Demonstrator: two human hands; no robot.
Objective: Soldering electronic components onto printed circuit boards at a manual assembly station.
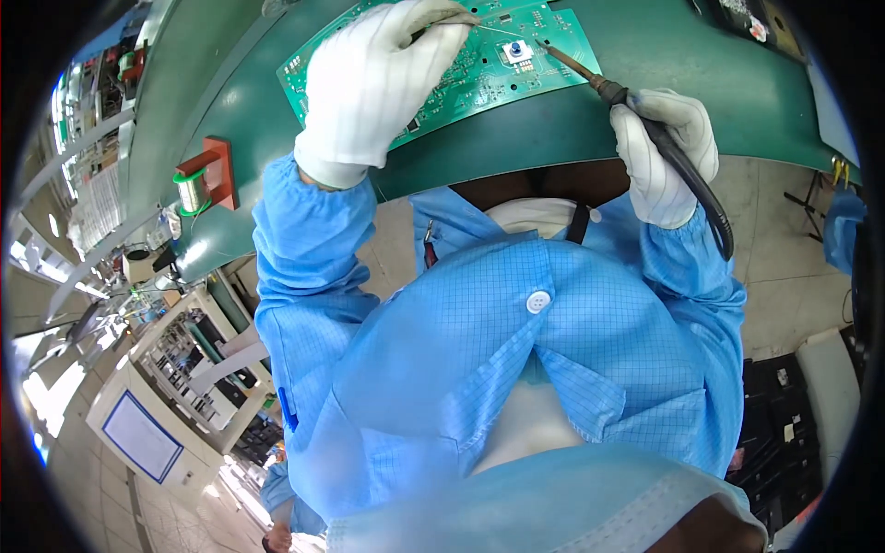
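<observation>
A green circuit board (pixel 493 88) lies on the green bench top. My gloved left hand (pixel 383 88) is over its left part, with thumb and fingers pinched on a thin solder wire (pixel 499 30). The wire points right, toward a small white part with a blue centre (pixel 517 51) on the board. In my gloved right hand (pixel 666 152) is a soldering iron (pixel 664 138), held by its dark handle. Its tip comes down close to the right of the blue-centred part; whether it touches the board I cannot tell. My left hand hides part of the board.
A solder spool (pixel 193 192) sits on a red holder (pixel 221 173) at the bench's left. The iron's black cable hangs beside my right wrist. A dark object (pixel 751 23) is at the far right. Another person's blue sleeve (pixel 277 484) shows at lower left.
</observation>
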